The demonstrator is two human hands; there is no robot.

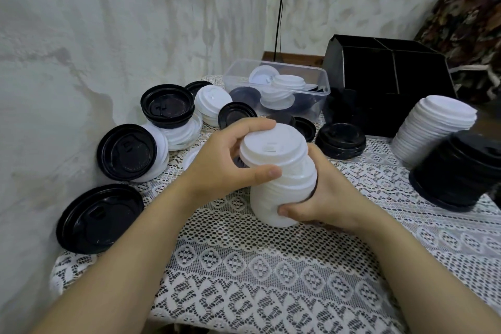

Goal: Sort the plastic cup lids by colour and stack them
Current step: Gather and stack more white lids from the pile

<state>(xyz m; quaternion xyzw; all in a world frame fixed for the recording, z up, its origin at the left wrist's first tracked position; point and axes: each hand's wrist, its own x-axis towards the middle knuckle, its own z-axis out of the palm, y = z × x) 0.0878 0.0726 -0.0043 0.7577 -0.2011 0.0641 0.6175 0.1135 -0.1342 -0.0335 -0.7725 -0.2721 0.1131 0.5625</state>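
Observation:
A stack of white lids [276, 179] stands in the middle of the lace-covered table [271, 266]. My left hand [225, 163] grips the top white lid [273, 144] with fingers over its far rim and thumb on the near side. My right hand [322, 198] holds the lower part of the stack from the right. A tall white stack [431, 127] and a black stack [461, 171] lean at the right. Loose black and white lids lie at the left, among them a large black lid [100, 218].
A clear plastic tub [322, 89] at the back holds mixed lids. A black divided box [385, 84] stands behind it to the right. A short black stack [341, 141] sits by the box. The wall runs close along the table's left side.

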